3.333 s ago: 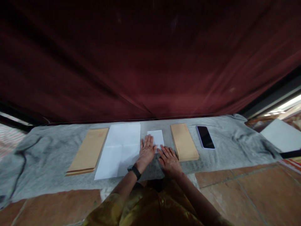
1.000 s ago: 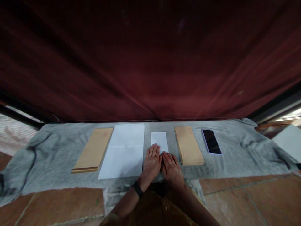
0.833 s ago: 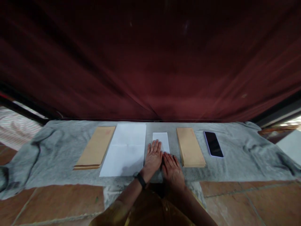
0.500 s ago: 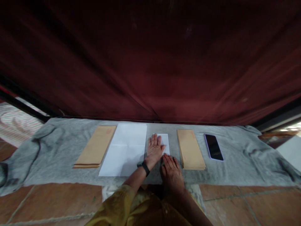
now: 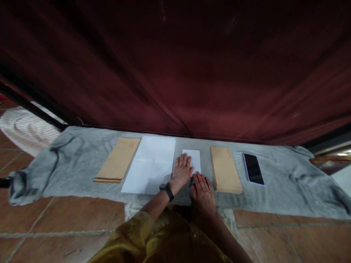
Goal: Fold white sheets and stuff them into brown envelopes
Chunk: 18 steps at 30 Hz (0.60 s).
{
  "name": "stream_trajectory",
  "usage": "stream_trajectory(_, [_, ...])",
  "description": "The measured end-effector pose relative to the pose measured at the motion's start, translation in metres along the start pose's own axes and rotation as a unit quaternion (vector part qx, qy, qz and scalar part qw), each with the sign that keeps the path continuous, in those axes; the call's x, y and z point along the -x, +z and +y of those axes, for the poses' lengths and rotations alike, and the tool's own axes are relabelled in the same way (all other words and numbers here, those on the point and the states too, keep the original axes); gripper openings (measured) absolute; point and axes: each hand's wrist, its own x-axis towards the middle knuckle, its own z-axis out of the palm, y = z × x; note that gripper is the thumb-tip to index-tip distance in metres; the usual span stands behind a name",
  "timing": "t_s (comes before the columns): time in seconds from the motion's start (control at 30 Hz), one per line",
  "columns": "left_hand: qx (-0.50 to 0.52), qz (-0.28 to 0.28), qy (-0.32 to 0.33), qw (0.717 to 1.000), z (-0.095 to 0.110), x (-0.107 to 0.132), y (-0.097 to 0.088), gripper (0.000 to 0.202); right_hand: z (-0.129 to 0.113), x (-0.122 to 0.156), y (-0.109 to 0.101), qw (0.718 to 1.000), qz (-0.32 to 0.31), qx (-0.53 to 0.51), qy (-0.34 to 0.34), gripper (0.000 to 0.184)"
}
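Observation:
A small folded sheet of white paper (image 5: 195,157) lies on the grey cloth in front of me. My left hand (image 5: 182,171), with a dark watch on the wrist, rests flat across its left part, fingers stretched out. Close to the paper's lower edge is my right hand (image 5: 203,193), palm down, fingers extended and held near each other. Left of my hands lies a stack of larger white sheets (image 5: 152,160) with crease lines. Brown envelopes (image 5: 225,170) are stacked to the right, and another stack of brown envelopes (image 5: 118,159) lies at the far left.
A phone (image 5: 253,168) in a pale purple case lies right of the envelopes. The grey cloth (image 5: 290,182) covers the long surface, with a dark red curtain (image 5: 175,73) behind it. Terracotta tiles (image 5: 82,215) form the floor in front.
My left hand has slid slightly down and left on the folded paper, showing more of its top edge. The view has tilted and shifted a little; the other things keep their places.

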Motion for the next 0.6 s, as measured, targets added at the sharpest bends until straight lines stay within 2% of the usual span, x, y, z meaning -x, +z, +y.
stream_trajectory(0.1, [0.011,0.02,0.02,1.0,0.0,0.025,-0.001,0.052,-0.001,0.001,0.001,0.999,0.013,0.017,0.023,0.05])
stream_trajectory(0.2, [0.034,0.033,0.007,0.999,0.001,0.047,0.001,0.05,-0.002,0.001,0.0,0.999,0.019,0.024,0.037,0.052])
stream_trajectory(0.37, [0.147,0.056,-0.06,0.986,0.003,0.054,0.001,0.044,-0.004,-0.002,-0.004,0.998,0.003,0.027,0.054,0.051])
stream_trajectory(0.47, [0.261,0.076,-0.126,0.954,0.001,0.045,-0.003,0.044,-0.006,-0.003,-0.005,0.998,-0.003,0.019,0.065,0.052])
stream_trajectory(0.6, [0.432,0.064,-0.241,0.867,-0.006,0.031,-0.008,0.041,-0.006,-0.003,-0.004,0.998,0.0,0.005,0.069,0.055])
